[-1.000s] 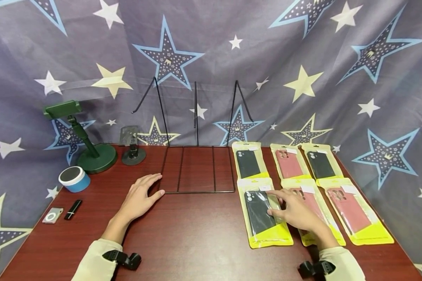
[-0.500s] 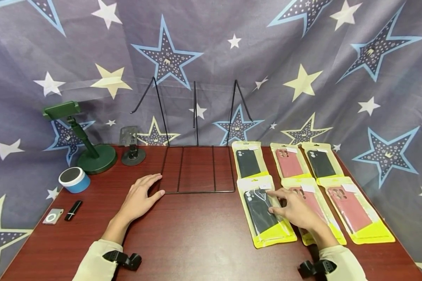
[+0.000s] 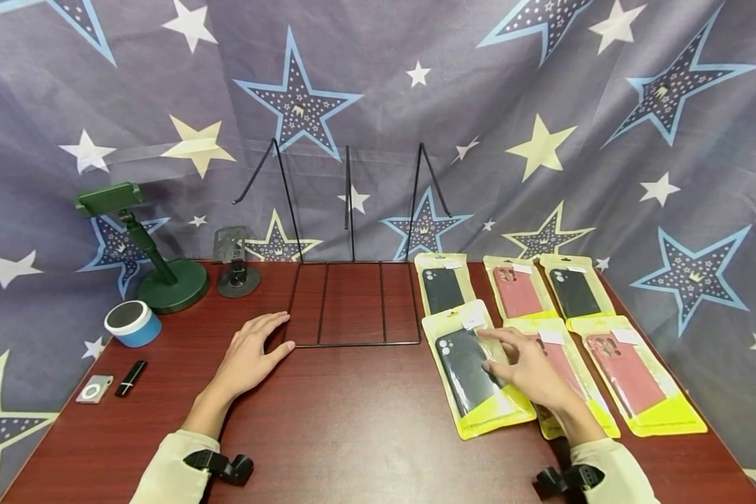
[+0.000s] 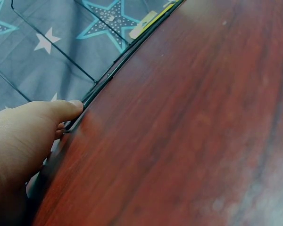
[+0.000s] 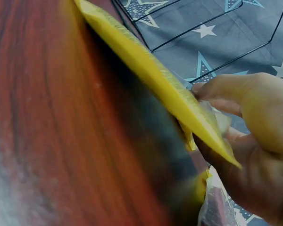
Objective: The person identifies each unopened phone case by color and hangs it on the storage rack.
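Observation:
My right hand (image 3: 532,371) pinches the right side of a packaged black phone case (image 3: 466,367), a clear-front pouch with a yellow bottom. In the right wrist view the pouch's yellow edge (image 5: 151,77) stands raised off the wood, a dark shadow beneath it. Its top end overlaps another packaged black phone case (image 3: 442,290) behind. Over at the front left corner of a black wire display rack (image 3: 353,344), my left hand (image 3: 248,353) rests with fingers extended; its thumb (image 4: 68,110) touches the rack's wire in the left wrist view.
More packaged phone cases, pink (image 3: 626,371) and black (image 3: 575,294), lie at right. Along the left stand a green phone stand (image 3: 173,283), a small dark stand (image 3: 238,280), a blue-and-white round container (image 3: 135,327), a small silver device (image 3: 94,388) and a black stick (image 3: 131,378).
The front black phone case package has risen off the table in my right hand, its top shifting back over the package behind. My left hand stays put.

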`<state>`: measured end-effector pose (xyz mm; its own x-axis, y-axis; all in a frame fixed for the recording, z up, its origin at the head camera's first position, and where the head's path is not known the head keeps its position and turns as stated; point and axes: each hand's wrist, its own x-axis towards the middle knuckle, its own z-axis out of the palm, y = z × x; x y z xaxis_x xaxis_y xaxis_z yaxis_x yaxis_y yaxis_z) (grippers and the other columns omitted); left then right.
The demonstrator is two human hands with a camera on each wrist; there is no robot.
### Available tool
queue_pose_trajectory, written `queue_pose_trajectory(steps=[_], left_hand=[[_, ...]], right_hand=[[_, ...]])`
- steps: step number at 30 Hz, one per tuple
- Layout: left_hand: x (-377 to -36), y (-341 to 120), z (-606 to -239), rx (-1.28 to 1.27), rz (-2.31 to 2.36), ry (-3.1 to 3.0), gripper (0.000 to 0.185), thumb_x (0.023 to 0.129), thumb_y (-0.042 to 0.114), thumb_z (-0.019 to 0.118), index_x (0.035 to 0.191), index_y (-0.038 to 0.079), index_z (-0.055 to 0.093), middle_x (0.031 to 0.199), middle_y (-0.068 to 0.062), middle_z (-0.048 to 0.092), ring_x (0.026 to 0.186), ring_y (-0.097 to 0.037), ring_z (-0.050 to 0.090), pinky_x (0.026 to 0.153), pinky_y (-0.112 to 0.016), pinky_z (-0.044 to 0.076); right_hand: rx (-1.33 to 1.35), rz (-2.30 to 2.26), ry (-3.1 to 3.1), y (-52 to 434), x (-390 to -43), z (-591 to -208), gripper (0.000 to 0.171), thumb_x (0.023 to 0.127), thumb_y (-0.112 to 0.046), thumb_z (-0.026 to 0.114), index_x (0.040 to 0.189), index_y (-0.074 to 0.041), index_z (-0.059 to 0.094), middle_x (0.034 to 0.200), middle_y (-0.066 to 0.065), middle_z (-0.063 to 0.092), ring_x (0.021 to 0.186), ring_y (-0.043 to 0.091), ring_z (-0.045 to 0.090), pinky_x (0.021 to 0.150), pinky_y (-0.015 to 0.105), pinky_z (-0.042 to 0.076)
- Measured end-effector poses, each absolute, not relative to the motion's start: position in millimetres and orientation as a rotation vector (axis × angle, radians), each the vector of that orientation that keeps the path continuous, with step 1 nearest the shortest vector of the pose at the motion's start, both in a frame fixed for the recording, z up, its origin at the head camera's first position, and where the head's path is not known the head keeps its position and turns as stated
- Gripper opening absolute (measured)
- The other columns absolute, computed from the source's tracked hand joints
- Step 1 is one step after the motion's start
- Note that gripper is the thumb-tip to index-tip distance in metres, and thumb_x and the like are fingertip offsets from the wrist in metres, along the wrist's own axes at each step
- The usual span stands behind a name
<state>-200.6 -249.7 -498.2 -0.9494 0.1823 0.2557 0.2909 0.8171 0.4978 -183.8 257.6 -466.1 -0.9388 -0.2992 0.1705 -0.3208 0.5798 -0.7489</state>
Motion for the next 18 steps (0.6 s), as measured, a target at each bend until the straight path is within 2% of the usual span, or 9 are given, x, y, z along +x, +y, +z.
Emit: queue_pose_trajectory(steps=[3, 6, 7, 9, 12, 14, 18], left_hand=[[-200.4, -249.5, -498.2, -0.368, -0.814, -2.806, 0.057, 0.098, 0.034, 0.071, 0.148, 0.01, 0.056, 0.154, -0.015, 0.053, 0.144, -0.04, 0.043, 0.105, -0.065, 0.035], [-200.5, -249.8, -498.1, -0.368, -0.811, -2.805, 0.057, 0.098, 0.034, 0.071, 0.148, 0.01, 0.057, 0.154, -0.015, 0.054, 0.144, -0.039, 0.043, 0.104, -0.066, 0.035], [-200.6, -249.9, -498.1, -0.369, -0.811, -2.805, 0.057, 0.098, 0.034, 0.071, 0.148, 0.01, 0.057, 0.154, -0.015, 0.054, 0.144, -0.039, 0.043, 0.104, -0.066, 0.035], [-200.8, -249.9, -497.9, -0.371, -0.809, -2.803, 0.057, 0.097, 0.033, 0.071, 0.147, 0.01, 0.057, 0.153, -0.015, 0.054, 0.144, -0.04, 0.043, 0.104, -0.066, 0.035], [-201.0, -249.5, -497.3, -0.376, -0.809, -2.801, 0.058, 0.097, 0.033, 0.072, 0.147, 0.009, 0.057, 0.153, -0.015, 0.054, 0.143, -0.04, 0.044, 0.104, -0.066, 0.035], [-200.9, -249.2, -496.9, -0.377, -0.81, -2.801, 0.058, 0.097, 0.033, 0.072, 0.147, 0.009, 0.057, 0.153, -0.015, 0.054, 0.143, -0.04, 0.044, 0.104, -0.065, 0.035], [-199.9, -249.1, -496.7, -0.373, -0.809, -2.8, 0.058, 0.097, 0.033, 0.072, 0.147, 0.009, 0.057, 0.153, -0.016, 0.054, 0.143, -0.04, 0.044, 0.105, -0.065, 0.036]], right_hand=[[0.523, 1.455, -2.772, 259.7, -184.3, -466.1, 0.046, 0.089, -0.006, 0.078, 0.134, -0.01, 0.069, 0.124, 0.014, 0.069, 0.092, 0.0, 0.06, 0.08, 0.014, 0.049], [0.494, 1.564, -2.791, 260.6, -184.6, -464.8, 0.04, 0.092, -0.006, 0.075, 0.131, -0.01, 0.07, 0.124, 0.018, 0.069, 0.087, 0.005, 0.057, 0.067, 0.021, 0.05], [0.476, 1.564, -2.804, 260.5, -184.5, -464.3, 0.039, 0.092, -0.007, 0.075, 0.13, -0.012, 0.071, 0.125, 0.017, 0.069, 0.091, 0.008, 0.056, 0.066, 0.021, 0.048], [0.463, 1.564, -2.809, 260.3, -184.4, -463.7, 0.037, 0.092, -0.008, 0.075, 0.129, -0.013, 0.072, 0.135, 0.013, 0.067, 0.108, 0.013, 0.053, 0.075, 0.021, 0.048], [0.449, 1.514, -2.792, 259.5, -184.0, -463.1, 0.037, 0.092, -0.01, 0.076, 0.128, -0.015, 0.073, 0.133, 0.011, 0.069, 0.11, 0.014, 0.054, 0.08, 0.018, 0.047], [0.445, 1.49, -2.759, 258.7, -184.0, -463.2, 0.037, 0.091, -0.009, 0.077, 0.128, -0.014, 0.073, 0.132, 0.012, 0.07, 0.104, 0.011, 0.057, 0.082, 0.018, 0.048], [0.442, 1.584, -2.682, 257.5, -182.6, -461.8, 0.038, 0.091, -0.007, 0.076, 0.129, -0.009, 0.071, 0.126, 0.02, 0.067, 0.077, 0.005, 0.062, 0.064, 0.024, 0.054]])
